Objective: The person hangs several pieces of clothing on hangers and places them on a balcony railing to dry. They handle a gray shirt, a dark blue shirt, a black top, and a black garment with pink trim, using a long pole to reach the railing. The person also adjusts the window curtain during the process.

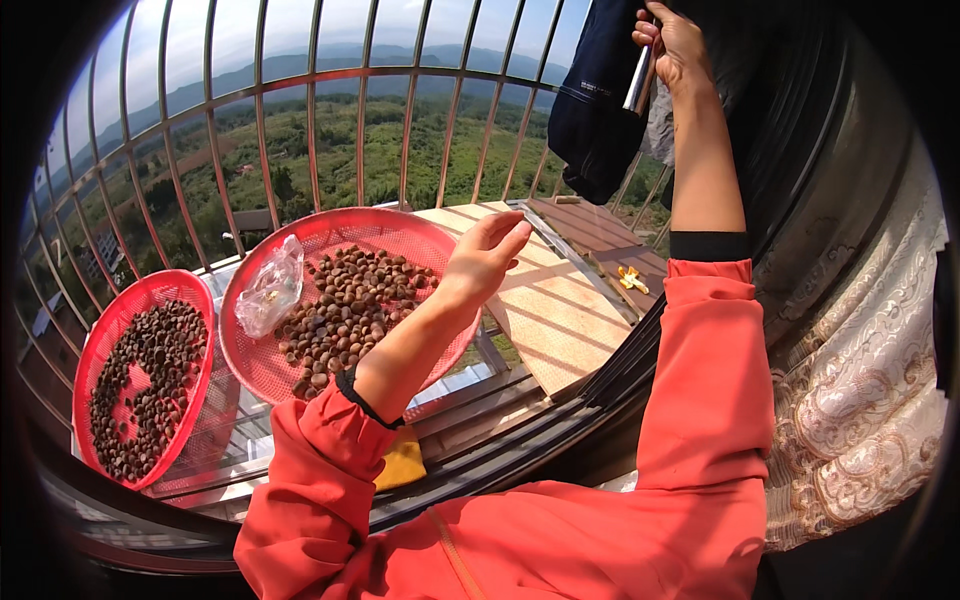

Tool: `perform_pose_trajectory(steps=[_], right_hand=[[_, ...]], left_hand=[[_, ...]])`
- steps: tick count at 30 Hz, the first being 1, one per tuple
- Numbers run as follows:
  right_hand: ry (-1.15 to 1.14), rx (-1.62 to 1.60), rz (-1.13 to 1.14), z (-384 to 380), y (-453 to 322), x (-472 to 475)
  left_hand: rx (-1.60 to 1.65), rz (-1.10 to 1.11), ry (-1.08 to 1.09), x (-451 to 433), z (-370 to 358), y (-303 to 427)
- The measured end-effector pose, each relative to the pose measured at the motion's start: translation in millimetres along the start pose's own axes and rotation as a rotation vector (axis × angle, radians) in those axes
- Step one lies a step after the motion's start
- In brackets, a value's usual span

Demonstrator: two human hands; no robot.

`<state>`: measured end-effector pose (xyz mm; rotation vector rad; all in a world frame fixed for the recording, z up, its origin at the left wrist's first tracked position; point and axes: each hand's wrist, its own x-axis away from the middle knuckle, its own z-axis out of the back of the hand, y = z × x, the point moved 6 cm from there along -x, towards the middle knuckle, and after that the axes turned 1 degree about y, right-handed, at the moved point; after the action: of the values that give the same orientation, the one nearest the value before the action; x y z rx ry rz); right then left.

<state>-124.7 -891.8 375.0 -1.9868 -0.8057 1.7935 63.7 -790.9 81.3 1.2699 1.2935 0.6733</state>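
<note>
My right hand (pixel 679 49) is raised at the top right, its fingers curled around a shiny metal tube (pixel 639 81). Dark navy trousers or a similar garment (pixel 600 105) hang right beside that tube; their upper end is out of view. Lower down, my left hand (pixel 484 259) is held in the air with loosely bent fingers and nothing in it. Below and beyond the left forearm lies a round red mesh basket (pixel 247 360), partly hidden by the arm. Brown nuts or seed-like fruits (pixel 352 300) are spread in it, along with a crumpled clear plastic bag (pixel 271 289).
A second red basket (pixel 196 289) with smaller dark nuts leans at the left. Metal bars (pixel 311 142) fence the ledge. A perforated light board (pixel 559 322), a yellow peel (pixel 632 279) and a yellow cloth (pixel 401 461) lie near the dark window track (pixel 487 472). Lace curtain (pixel 862 405) hangs right.
</note>
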Motion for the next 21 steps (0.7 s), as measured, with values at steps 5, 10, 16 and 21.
perform_pose_trajectory(steps=[5,10,16,21], right_hand=[[0.015,-0.050,0.091,-42.7,-22.2,45.6],[0.273,-0.048,-0.007,-39.5,31.3,182.2],[0.611,0.190,-0.351,-15.7,138.1,386.1],[0.565,0.090,-0.467,-57.3,170.2,504.5]], left_hand=[[0.071,-0.082,-0.024,-96.4,-51.1,17.3],[0.390,0.047,-0.078,-114.5,-56.3,-14.2],[0.055,0.174,0.102,-107.9,-3.0,-38.9],[-0.099,0.360,-0.111,-70.1,-4.2,-81.9]])
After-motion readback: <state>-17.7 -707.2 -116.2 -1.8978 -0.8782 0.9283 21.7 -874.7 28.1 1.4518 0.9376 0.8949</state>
